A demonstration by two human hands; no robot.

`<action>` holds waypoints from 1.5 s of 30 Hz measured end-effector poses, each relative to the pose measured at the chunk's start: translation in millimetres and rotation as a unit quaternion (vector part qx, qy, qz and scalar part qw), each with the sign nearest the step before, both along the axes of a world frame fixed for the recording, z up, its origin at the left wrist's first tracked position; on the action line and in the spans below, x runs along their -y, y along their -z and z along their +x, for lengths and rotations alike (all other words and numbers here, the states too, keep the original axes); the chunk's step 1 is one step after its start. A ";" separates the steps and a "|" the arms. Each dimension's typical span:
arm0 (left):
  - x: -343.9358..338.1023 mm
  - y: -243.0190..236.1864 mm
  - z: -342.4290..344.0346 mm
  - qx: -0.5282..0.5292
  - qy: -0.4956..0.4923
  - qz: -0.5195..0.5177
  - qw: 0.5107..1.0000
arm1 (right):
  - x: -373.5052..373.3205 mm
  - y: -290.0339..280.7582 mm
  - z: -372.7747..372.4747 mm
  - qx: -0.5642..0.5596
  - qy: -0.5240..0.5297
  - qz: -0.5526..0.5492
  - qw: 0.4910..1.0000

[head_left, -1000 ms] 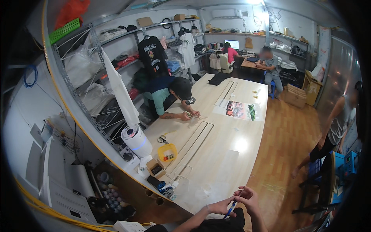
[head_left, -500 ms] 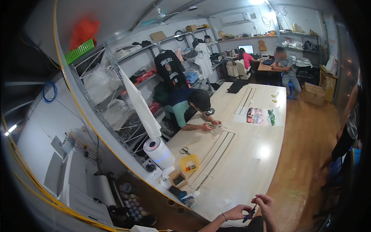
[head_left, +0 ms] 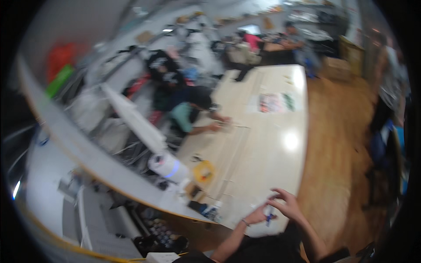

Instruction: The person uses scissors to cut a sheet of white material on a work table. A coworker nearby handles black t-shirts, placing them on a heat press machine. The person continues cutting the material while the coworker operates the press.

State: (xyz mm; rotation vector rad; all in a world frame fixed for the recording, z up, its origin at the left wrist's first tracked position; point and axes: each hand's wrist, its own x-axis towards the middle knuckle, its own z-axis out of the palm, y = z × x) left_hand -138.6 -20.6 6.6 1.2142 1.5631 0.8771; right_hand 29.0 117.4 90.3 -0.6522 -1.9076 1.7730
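Note:
My left hand [head_left: 256, 215], with a bracelet at the wrist, is closed on a small slim blue tool [head_left: 269, 218] over the near end of the long pale table [head_left: 258, 162]. Blur hides the tool's exact kind. Just right of it my right hand [head_left: 286, 204] is raised, fingers curved and thumb apart from the forefinger. Nothing shows between those fingers. The two hands nearly touch at the fingertips.
Across the table's left side a person [head_left: 186, 111] leans over, hands on the tabletop. A yellow tray [head_left: 203, 171], scissors [head_left: 196, 158] and a white cylindrical appliance [head_left: 169, 166] stand nearer. Another person [head_left: 386, 83] stands at right. A printed sheet [head_left: 274, 102] lies farther off.
The view has swung, and the picture is blurred. My right hand's thumb and forefinger, close together before, have come apart. The blue tool remains in my left hand, tilted differently.

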 end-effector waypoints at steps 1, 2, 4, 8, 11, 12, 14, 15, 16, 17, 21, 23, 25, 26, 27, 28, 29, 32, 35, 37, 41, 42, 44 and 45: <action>-2.2 9.7 -0.6 -0.007 -0.004 0.031 1.000 | -4.4 7.1 0.1 0.008 -0.001 0.012 1.000; -6.0 7.8 1.6 0.033 -0.012 0.047 0.998 | -12.2 13.1 0.2 0.011 -0.015 0.034 0.999; -11.5 -30.9 15.7 0.040 -0.032 0.001 0.999 | -14.8 12.3 5.3 -0.016 -0.003 -0.041 0.999; -5.1 36.1 23.4 0.140 -0.075 0.010 0.987 | -17.6 32.2 10.3 -0.039 0.022 0.035 0.998; -26.7 28.8 57.0 0.142 -0.076 0.009 0.987 | -22.9 43.2 37.7 -0.044 0.063 0.017 0.997; -24.7 20.3 61.4 0.136 -0.064 0.009 0.989 | -18.7 44.8 42.0 -0.039 0.065 0.012 0.997; -26.1 17.1 67.2 0.131 -0.037 0.008 0.991 | -11.6 48.4 51.0 -0.030 0.097 0.026 0.995; -25.9 20.3 65.8 0.134 -0.026 0.011 0.991 | -7.9 47.3 53.4 -0.027 0.104 0.037 0.994; -25.5 22.6 64.2 0.136 -0.016 0.015 0.991 | -5.4 46.4 57.2 -0.027 0.108 0.024 0.993; -26.1 25.1 62.8 0.137 -0.004 0.013 0.991 | -3.7 45.4 62.2 -0.029 0.112 0.011 0.993; -27.4 5.0 68.7 0.126 0.025 -0.005 0.992 | 1.9 39.7 71.0 -0.036 0.114 -0.048 0.992; -22.0 0.7 68.3 0.124 0.029 -0.011 0.992 | 7.1 36.6 73.1 -0.028 0.115 -0.046 0.992; -19.8 4.8 70.1 0.131 0.024 -0.018 0.991 | 10.4 25.1 80.2 -0.014 0.112 -0.067 0.991; -18.3 5.8 70.2 0.127 0.026 -0.010 0.991 | 13.8 18.6 84.3 -0.004 0.110 -0.092 0.990; -16.4 3.1 71.2 0.123 0.028 -0.003 0.992 | 17.5 12.3 86.7 0.006 0.109 -0.118 0.987; -14.5 0.2 72.3 0.119 0.031 0.004 0.992 | 18.8 21.6 86.4 -0.006 0.110 -0.096 0.989; -12.4 -3.5 73.5 0.120 0.035 0.007 0.992 | 19.3 38.8 85.5 -0.019 0.111 -0.074 0.991; -3.5 -10.4 82.0 0.128 0.036 0.015 0.991 | 28.6 45.2 92.3 -0.023 0.110 -0.081 0.990; -14.2 -9.7 67.8 0.127 0.043 0.034 0.990 | 22.7 35.2 84.3 -0.009 0.112 -0.102 0.988; -18.7 1.4 62.8 0.111 0.062 0.053 0.991 | 22.8 36.5 81.8 -0.003 0.114 -0.096 0.989; -17.0 14.3 56.3 0.130 0.082 0.026 0.988 | 26.3 44.0 80.8 0.018 0.111 -0.007 0.994; -18.5 14.6 54.8 0.123 0.098 0.035 0.987 | 26.7 43.7 80.7 0.028 0.107 0.027 0.994; -18.4 14.8 52.9 0.125 0.115 0.033 0.985 | 28.3 43.1 79.5 0.028 0.113 0.002 0.993; -18.5 9.8 54.0 0.136 0.116 0.021 0.984 | 28.7 43.4 78.8 0.028 0.116 -0.010 0.993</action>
